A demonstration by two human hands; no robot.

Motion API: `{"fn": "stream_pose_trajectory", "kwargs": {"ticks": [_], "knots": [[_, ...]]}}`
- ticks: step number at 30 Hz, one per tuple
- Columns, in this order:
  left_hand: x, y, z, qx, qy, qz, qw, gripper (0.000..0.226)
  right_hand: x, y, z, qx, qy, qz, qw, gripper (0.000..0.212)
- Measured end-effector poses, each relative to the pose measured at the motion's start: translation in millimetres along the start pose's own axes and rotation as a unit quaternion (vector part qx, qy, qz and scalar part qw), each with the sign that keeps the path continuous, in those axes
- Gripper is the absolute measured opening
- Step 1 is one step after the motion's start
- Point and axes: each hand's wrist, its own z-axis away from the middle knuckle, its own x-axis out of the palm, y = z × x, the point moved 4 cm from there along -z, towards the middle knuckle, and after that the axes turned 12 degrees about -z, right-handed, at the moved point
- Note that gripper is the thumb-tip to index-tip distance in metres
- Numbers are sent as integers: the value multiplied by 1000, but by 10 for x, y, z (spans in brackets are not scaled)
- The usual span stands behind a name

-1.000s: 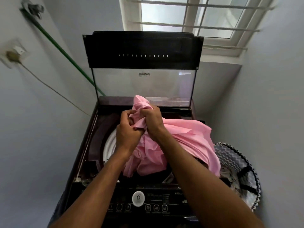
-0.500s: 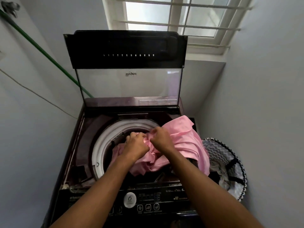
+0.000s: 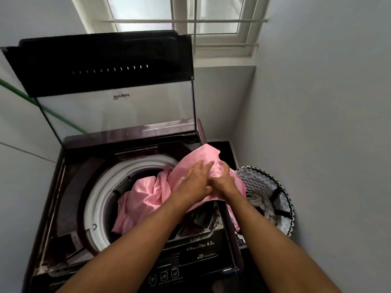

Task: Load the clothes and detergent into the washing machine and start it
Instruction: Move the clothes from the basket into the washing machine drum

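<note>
Mid-frame, your left hand (image 3: 195, 180) lay flat, fingers straight, on the pink cloth (image 3: 148, 195); right hand (image 3: 222, 180) gripped it over washer drum (image 3: 99, 197), w/ lid (image 3: 101, 64) up.

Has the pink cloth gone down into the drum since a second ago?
Yes. The pink cloth was bunched high before the lid; now it has sunk, part inside the white drum ring, part draped over the right edge.

Pink garment (image 3: 148, 199) draped over drum rim (image 3: 95, 199)

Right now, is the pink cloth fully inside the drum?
No. The pink cloth is partly in the drum, its upper part draped over the right rim.
</note>
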Motion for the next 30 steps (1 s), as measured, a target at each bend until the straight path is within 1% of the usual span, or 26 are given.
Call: {"fn": "stream_pose_trajectory", "kwargs": {"ticks": [2,3,5,7,11,15,17,20,22,25,27,30], "knots": [[9,-5,-45,0,-11,4,1000,97,56,76,-211,-8,-10,3,1000,98],[3,-26,-62,0,-11,11,1000,99,78,118,-314,-13,-16,14,1000,97],[-7,-73,-94,0,-15,28,1000,104,95,134,-414,-20,-25,37,999,102],[-11,-105,-112,5,-14,35,999,105,79,-26,-228,-30,-8,55,998,98],[-30,-135,-118,33,9,48,998,100,37,-344,222,-84,34,131,987,71],[-155,-119,-42,44,27,77,996,92,21,-522,389,-168,81,225,956,46],[-247,-133,9,38,47,94,994,85,52,-656,471,-199,89,221,951,28],[-453,-192,125,24,96,126,987,74,148,-907,645,-233,80,172,954,14],[-610,-291,232,1,111,134,985,71,272,-1086,781,-267,76,160,947,11],[-853,-518,401,-23,137,157,978,71,533,-1289,942,-308,70,158,936,16],[-979,-718,534,-42,149,173,973,77,778,-1379,1024,-321,50,156,933,20],[-1144,-1021,779,-78,170,163,969,80,1175,-1458,1145,-330,0,144,933,26]]}}
